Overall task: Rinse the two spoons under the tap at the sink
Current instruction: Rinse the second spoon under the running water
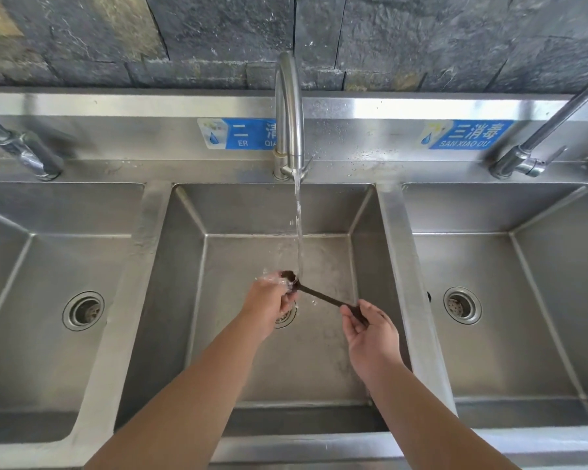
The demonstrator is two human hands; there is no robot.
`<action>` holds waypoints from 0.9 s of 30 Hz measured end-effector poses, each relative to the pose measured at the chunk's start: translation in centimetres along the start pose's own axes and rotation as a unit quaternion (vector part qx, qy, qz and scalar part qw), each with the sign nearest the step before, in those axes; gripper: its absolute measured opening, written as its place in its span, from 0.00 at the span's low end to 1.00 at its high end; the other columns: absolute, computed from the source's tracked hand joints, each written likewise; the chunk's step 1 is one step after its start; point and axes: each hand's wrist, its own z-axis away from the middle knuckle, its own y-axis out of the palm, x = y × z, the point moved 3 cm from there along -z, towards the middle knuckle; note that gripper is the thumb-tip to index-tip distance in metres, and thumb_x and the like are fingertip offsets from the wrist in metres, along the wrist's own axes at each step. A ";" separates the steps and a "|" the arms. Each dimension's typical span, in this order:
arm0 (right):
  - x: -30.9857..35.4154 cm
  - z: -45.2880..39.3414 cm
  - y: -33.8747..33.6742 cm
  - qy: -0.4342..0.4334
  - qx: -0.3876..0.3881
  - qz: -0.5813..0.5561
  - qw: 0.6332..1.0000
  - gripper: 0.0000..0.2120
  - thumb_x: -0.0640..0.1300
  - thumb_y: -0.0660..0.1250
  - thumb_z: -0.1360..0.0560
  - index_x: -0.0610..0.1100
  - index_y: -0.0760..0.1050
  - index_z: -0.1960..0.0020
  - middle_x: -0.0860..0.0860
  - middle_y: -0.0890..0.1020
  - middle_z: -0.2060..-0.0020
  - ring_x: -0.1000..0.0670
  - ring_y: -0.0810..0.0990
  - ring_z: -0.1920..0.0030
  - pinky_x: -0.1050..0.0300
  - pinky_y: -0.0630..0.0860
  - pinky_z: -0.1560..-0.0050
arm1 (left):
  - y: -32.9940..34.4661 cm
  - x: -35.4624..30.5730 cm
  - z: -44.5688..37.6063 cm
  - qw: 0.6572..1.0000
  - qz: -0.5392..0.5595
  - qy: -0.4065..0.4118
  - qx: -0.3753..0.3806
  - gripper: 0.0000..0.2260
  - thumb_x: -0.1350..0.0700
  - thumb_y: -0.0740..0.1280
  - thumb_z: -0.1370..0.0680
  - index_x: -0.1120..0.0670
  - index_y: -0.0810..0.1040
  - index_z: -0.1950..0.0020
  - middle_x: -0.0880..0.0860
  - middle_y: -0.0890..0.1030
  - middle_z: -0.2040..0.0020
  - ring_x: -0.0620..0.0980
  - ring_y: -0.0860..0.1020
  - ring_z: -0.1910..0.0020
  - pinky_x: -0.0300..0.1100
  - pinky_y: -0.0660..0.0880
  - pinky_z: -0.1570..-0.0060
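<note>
The spoon lay slanted, bowl under the stream by the left hand (fingers rubbing it), the right hand pinching the handle end.

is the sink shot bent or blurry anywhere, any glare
Head view: wide-angle bend, the sink rim and side basins bow outward; soft glare on the back ledge by the tap; the left edge faucet looks smeared; splashing water blurs the spoon bowl at the left hand; right hand is sharp.
</note>
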 end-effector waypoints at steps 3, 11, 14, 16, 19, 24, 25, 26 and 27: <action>-0.8 -0.8 2.2 0.020 0.014 0.010 1.000 0.03 0.34 0.67 0.24 0.37 0.76 0.50 0.40 0.85 0.63 0.44 0.87 0.61 0.57 0.82 0.65 | -2.0 -1.2 0.6 0.999 0.037 0.008 -0.015 0.15 0.71 0.54 0.23 0.57 0.77 0.47 0.60 0.81 0.57 0.47 0.80 0.66 0.33 0.70 0.72; -4.0 -2.5 7.7 0.069 0.086 0.046 0.993 0.03 0.33 0.65 0.23 0.39 0.73 0.53 0.41 0.84 0.63 0.48 0.85 0.67 0.59 0.82 0.67 | -7.4 -3.9 2.3 0.992 0.113 0.038 -0.047 0.19 0.74 0.58 0.24 0.58 0.74 0.37 0.63 0.80 0.46 0.51 0.82 0.55 0.38 0.76 0.58; -5.3 -2.6 9.1 0.095 0.121 0.054 0.987 0.05 0.30 0.62 0.23 0.38 0.74 0.55 0.41 0.84 0.65 0.48 0.85 0.67 0.59 0.82 0.66 | -9.2 -4.5 2.8 0.989 0.126 0.042 -0.072 0.20 0.74 0.59 0.24 0.58 0.75 0.37 0.62 0.80 0.46 0.53 0.83 0.53 0.38 0.78 0.59; -6.1 -2.6 9.7 0.111 0.137 0.062 0.982 0.07 0.29 0.61 0.24 0.38 0.74 0.56 0.41 0.83 0.63 0.47 0.85 0.66 0.59 0.82 0.66 | -10.1 -4.9 3.4 0.985 0.139 0.047 -0.085 0.19 0.74 0.58 0.23 0.58 0.76 0.39 0.62 0.80 0.47 0.52 0.83 0.53 0.35 0.78 0.64; -7.1 -2.6 10.6 0.140 0.153 0.063 0.976 0.10 0.27 0.60 0.25 0.39 0.75 0.55 0.41 0.84 0.63 0.46 0.85 0.65 0.59 0.82 0.65 | -11.2 -5.3 4.3 0.982 0.147 0.057 -0.100 0.18 0.74 0.57 0.23 0.60 0.76 0.38 0.61 0.80 0.48 0.52 0.83 0.52 0.35 0.78 0.63; -6.7 -2.5 11.2 0.135 0.166 0.088 0.973 0.11 0.27 0.61 0.24 0.41 0.75 0.55 0.43 0.85 0.65 0.47 0.86 0.64 0.58 0.82 0.64 | -11.4 -5.1 4.9 0.982 0.149 0.053 -0.104 0.19 0.73 0.57 0.22 0.61 0.73 0.35 0.62 0.79 0.43 0.55 0.80 0.45 0.41 0.75 0.50; -6.3 -2.5 11.0 0.131 0.162 0.086 0.974 0.10 0.27 0.62 0.24 0.41 0.75 0.55 0.43 0.84 0.64 0.47 0.85 0.64 0.58 0.82 0.65 | -11.0 -5.0 4.8 0.982 0.149 0.049 -0.104 0.19 0.73 0.57 0.22 0.60 0.73 0.35 0.62 0.79 0.43 0.55 0.81 0.45 0.41 0.75 0.50; -5.7 -2.5 10.8 0.127 0.157 0.083 0.976 0.09 0.28 0.63 0.24 0.41 0.74 0.56 0.42 0.84 0.62 0.47 0.85 0.65 0.58 0.82 0.66 | -10.4 -5.0 4.6 0.982 0.150 0.046 -0.102 0.19 0.73 0.57 0.22 0.60 0.73 0.35 0.62 0.79 0.43 0.54 0.81 0.47 0.41 0.75 0.52; -5.1 -2.5 10.6 0.121 0.152 0.082 0.978 0.09 0.29 0.64 0.24 0.41 0.74 0.56 0.41 0.83 0.61 0.47 0.85 0.65 0.58 0.82 0.67 | -9.8 -5.0 4.4 0.982 0.153 0.043 -0.100 0.19 0.73 0.56 0.22 0.60 0.73 0.35 0.62 0.79 0.43 0.53 0.81 0.49 0.40 0.75 0.54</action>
